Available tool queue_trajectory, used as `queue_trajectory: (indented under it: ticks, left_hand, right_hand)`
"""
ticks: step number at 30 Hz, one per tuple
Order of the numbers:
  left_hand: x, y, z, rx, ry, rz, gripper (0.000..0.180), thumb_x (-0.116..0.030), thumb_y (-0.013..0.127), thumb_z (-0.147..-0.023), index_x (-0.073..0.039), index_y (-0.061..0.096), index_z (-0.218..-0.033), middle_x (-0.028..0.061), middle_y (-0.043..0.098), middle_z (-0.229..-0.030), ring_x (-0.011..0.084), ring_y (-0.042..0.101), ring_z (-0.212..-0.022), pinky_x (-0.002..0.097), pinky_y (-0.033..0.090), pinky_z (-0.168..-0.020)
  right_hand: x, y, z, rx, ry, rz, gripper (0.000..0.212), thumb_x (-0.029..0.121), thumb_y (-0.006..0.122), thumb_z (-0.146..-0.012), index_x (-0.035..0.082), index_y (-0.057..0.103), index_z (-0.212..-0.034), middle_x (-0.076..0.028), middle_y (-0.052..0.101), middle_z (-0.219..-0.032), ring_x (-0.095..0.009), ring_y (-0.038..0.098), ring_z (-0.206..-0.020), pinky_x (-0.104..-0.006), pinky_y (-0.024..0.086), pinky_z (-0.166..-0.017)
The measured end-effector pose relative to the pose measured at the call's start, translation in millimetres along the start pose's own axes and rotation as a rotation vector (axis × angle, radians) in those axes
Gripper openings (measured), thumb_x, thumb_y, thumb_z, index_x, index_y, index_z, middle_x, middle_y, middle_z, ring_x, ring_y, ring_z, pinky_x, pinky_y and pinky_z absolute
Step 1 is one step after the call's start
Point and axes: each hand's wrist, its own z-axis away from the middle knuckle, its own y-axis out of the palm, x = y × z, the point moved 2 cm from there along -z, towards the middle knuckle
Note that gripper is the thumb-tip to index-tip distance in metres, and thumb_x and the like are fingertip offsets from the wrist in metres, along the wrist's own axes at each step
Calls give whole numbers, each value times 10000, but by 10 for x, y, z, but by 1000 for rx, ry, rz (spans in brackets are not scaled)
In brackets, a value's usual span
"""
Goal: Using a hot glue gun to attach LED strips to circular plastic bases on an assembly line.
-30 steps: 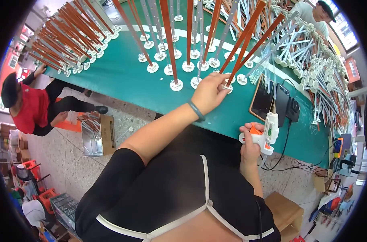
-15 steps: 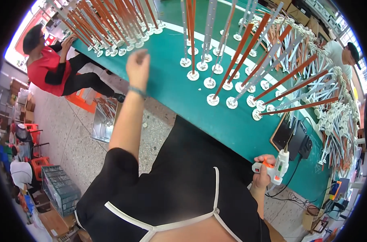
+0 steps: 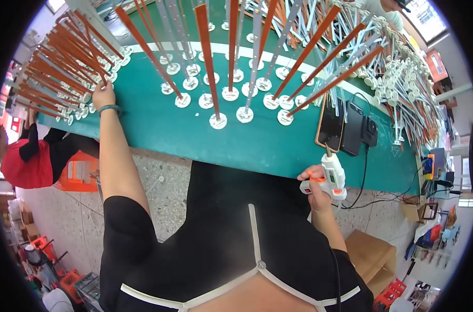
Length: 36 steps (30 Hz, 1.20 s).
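Note:
My left hand (image 3: 104, 95) reaches out to the far left, its fingertips closed around the lower part of a brown strip (image 3: 97, 66) at the edge of a dense group of upright strips. Round white bases (image 3: 82, 112) carry these strips. In my right hand (image 3: 317, 193) is a white and orange glue gun (image 3: 333, 174), held by its handle with the nozzle pointing up, near the table's front edge. Between my hands, several brown and grey strips stand on white round bases (image 3: 218, 120) across the green table (image 3: 195, 140).
A phone (image 3: 330, 125), a black box (image 3: 353, 127) and dark cables (image 3: 365, 177) lie to the right. Beyond them is a big heap of loose strips with bases (image 3: 402, 96). A person in red (image 3: 26, 161) sits at the left; another person (image 3: 384, 13) is at the far right.
My view has turned left. My left hand has gone from above the table to the left group of strips and taken hold of a brown one. My right hand still holds the glue gun.

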Motion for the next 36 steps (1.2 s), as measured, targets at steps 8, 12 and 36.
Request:
queue_trajectory:
  ticks: [8, 12, 36]
  left_hand:
    - [-451, -823, 907, 182, 141, 645, 216, -216, 637, -897, -16, 676, -971, 62, 672, -905, 141, 616, -742, 249, 477, -666]
    - [-1081, -1578, 1886, 449, -129, 991, 158, -150, 535, -959, -56, 574, -1081, 106, 626, -1125, 153, 625, -854, 267, 517, -728]
    - [-1727, -1999, 3229, 1170, -185, 1045, 508, 79, 673, -787, -9, 429, -1224, 103, 563, -1167, 148, 597, -1021, 246, 538, -745]
  right_hand:
    - [-38, -42, 18, 5, 3, -36, 148, 26, 594, -833, 36, 547, -973, -158, 569, -915, -263, 598, -801, -408, 530, -713]
    - [-48, -51, 14, 91, 14, -29, 143, 28, 598, -832, 49, 552, -966, -165, 570, -931, -248, 604, -786, -391, 524, -711]
    - [339, 1110, -389, 908, 60, 523, 332, 159, 653, -794, -33, 622, -1064, -121, 660, -875, -211, 657, -777, -299, 517, -692]
